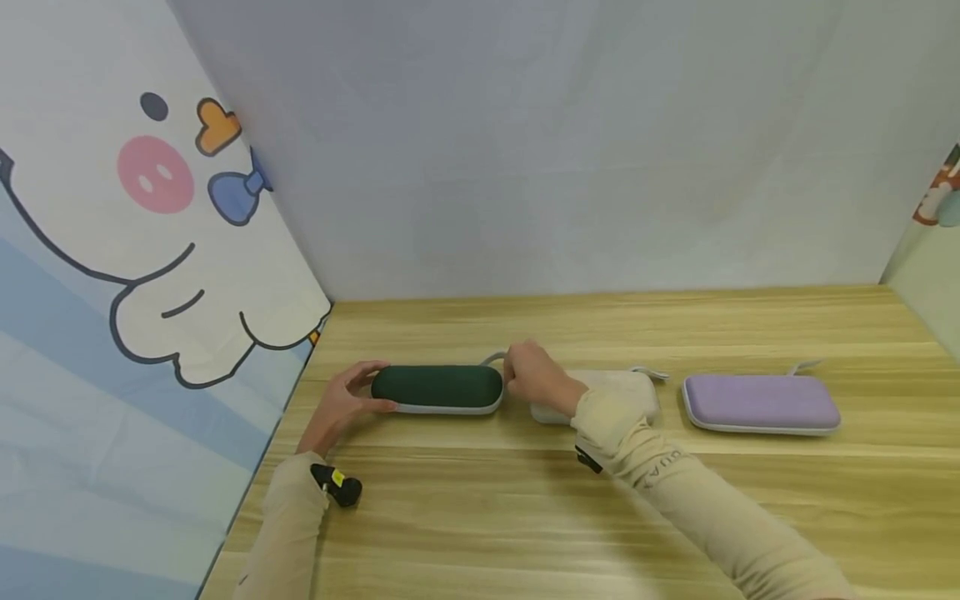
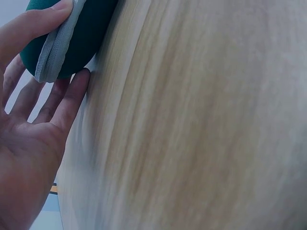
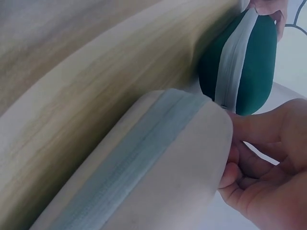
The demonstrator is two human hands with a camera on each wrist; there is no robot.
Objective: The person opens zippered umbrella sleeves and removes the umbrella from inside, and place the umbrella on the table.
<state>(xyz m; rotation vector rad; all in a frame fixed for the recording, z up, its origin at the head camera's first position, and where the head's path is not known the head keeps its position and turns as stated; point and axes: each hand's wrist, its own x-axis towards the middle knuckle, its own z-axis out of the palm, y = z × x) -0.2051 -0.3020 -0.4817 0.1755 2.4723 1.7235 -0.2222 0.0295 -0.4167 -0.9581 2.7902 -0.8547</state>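
A dark green zip case (image 1: 437, 387) with a light grey zipper band lies on the table at the left of a row. My left hand (image 1: 347, 402) grips its left end, thumb on the near side, fingers round the far side. At the other end is my right hand (image 1: 534, 375), its fingers bent; the white case hides its fingertips in the right wrist view, so what they pinch cannot be seen. A grey strap (image 1: 492, 357) runs from the green case's back toward that hand. Under the right wrist lies the white zip case (image 3: 177, 172), partly covered.
A lilac zip case (image 1: 761, 402) with a small strap lies farther right. The wooden table (image 1: 465, 508) meets a pale cloth wall (image 1: 570, 167) behind and a cartoon-printed cloth (image 1: 82, 350) on the left.
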